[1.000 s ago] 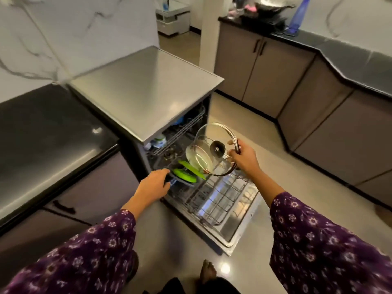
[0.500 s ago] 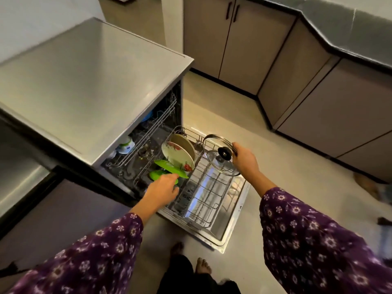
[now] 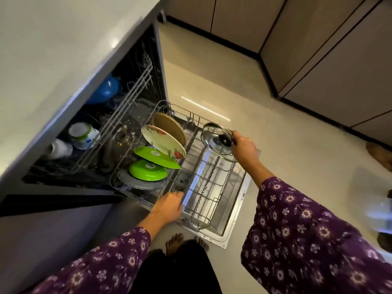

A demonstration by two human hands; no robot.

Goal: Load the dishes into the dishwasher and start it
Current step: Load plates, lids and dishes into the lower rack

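The dishwasher (image 3: 70,60) stands open with its door (image 3: 231,228) flat on the floor and the lower wire rack (image 3: 209,194) pulled out over it. In the rack stand a brown plate (image 3: 169,126), a flowered plate (image 3: 161,141), two green lids (image 3: 152,158) and a grey plate (image 3: 137,183). My right hand (image 3: 244,148) grips a glass pot lid (image 3: 216,141) with a black knob by its rim, just above the rack's far right side. My left hand (image 3: 167,206) holds the rack's near edge, fingers curled over the wire.
The upper rack (image 3: 127,98) inside holds a blue bowl (image 3: 106,90) and white cups (image 3: 83,132). Brown cabinets (image 3: 318,49) line the far side of the pale floor. My bare feet (image 3: 174,242) stand by the door's near corner. Another person's foot (image 3: 379,153) shows at the right.
My head has dropped closer over the rack. My right hand lowered the glass lid toward the rack's right side. My left hand slid from the green lids to the rack's near edge.
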